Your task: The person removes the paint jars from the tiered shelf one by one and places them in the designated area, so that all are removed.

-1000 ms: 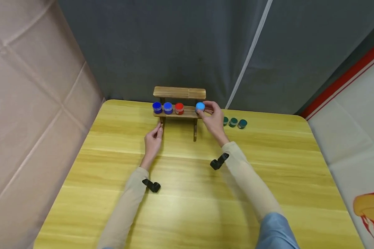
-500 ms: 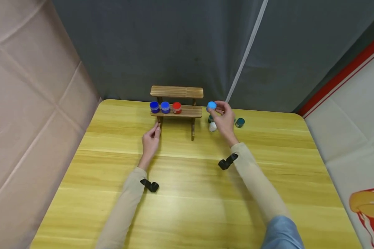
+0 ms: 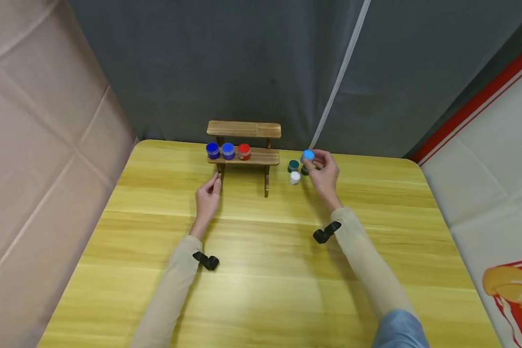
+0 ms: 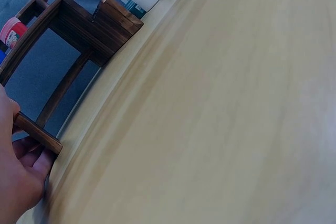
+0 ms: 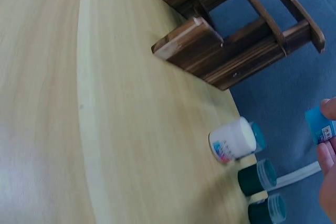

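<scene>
A small wooden rack (image 3: 243, 128) with two tiers stands at the table's back edge. On its lower tier sit a dark blue paint jar (image 3: 213, 151), a lighter blue jar (image 3: 228, 151) and a red jar (image 3: 244, 152). My left hand (image 3: 208, 199) grips the rack's left leg near its foot, its fingers (image 4: 39, 163) curled behind the wood. To the right of the rack, my right hand (image 3: 325, 175) pinches a light blue paint jar (image 5: 320, 124) between thumb and fingers. That jar is held above dark green jars (image 5: 257, 177), partly hidden by the hand.
A white jar (image 3: 295, 178) stands just in front of a dark green jar (image 3: 293, 166), right of the rack. Behind the table (image 3: 252, 270) hangs a dark grey curtain (image 3: 226, 72). Light panels flank both sides.
My right hand has carried the light blue jar off the rack's lower tier to the right, over the green jars. The white jar has come into view. My left hand keeps its grip.
</scene>
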The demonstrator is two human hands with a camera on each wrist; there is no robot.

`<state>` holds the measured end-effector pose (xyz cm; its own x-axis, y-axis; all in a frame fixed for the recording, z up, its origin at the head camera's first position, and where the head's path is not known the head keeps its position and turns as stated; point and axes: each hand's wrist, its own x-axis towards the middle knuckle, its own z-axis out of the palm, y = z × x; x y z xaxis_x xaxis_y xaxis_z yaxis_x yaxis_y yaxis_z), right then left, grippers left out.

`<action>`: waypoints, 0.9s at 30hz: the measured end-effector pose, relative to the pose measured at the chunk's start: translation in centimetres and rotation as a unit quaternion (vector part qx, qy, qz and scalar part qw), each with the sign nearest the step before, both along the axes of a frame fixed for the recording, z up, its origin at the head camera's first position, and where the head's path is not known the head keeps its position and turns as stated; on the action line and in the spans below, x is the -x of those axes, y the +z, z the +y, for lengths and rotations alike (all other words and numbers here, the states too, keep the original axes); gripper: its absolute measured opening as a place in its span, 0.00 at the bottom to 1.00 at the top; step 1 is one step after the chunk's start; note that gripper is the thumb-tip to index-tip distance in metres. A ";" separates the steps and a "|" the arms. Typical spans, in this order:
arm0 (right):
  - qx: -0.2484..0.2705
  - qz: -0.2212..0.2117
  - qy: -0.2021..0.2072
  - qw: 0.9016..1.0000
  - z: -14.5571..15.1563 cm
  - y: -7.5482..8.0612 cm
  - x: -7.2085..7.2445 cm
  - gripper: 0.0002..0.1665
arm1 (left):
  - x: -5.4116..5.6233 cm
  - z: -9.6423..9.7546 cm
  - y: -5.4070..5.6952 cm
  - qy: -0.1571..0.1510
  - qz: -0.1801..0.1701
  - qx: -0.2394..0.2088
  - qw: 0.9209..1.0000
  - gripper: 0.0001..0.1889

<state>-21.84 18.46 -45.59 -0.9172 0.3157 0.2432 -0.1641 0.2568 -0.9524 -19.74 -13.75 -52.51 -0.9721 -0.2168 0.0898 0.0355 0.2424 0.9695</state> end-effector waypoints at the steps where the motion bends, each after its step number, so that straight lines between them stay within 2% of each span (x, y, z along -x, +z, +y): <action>1: 0.003 0.002 0.000 1.000 0.1 -0.2 0.0 0.25 | 0.0 -0.1 0.0 0.001 0.000 0.000 1.000 0.20; 4: 0.008 0.001 -0.003 1.000 0.0 0.2 -0.5 0.25 | 0.1 -0.3 0.0 0.004 0.003 0.004 1.000 0.20; 7: -0.003 -0.011 -0.013 1.000 0.5 -0.3 -0.7 0.24 | 0.1 -0.3 0.1 0.003 0.008 0.002 1.000 0.20; 9: -0.011 -0.024 -0.023 0.999 0.9 -0.9 -1.0 0.23 | 0.1 -0.2 0.0 -0.001 0.005 0.004 1.000 0.20; 11: -0.018 -0.036 -0.030 0.999 1.5 -2.5 -0.9 0.23 | 0.0 -0.2 0.0 -0.003 0.002 0.003 1.000 0.20; 14: -0.023 -0.054 -0.037 0.998 1.7 -3.5 -1.4 0.23 | -0.1 -0.2 -0.3 -0.006 -0.003 0.001 1.000 0.21; 18: -0.030 -0.063 -0.037 0.997 1.8 -4.4 -2.0 0.24 | -0.1 0.0 -0.4 -0.006 0.001 -0.005 1.000 0.21; 27: -0.020 -0.095 -0.041 0.994 1.2 -6.1 -2.3 0.24 | 0.0 -0.1 -0.2 -0.006 0.003 -0.006 1.000 0.20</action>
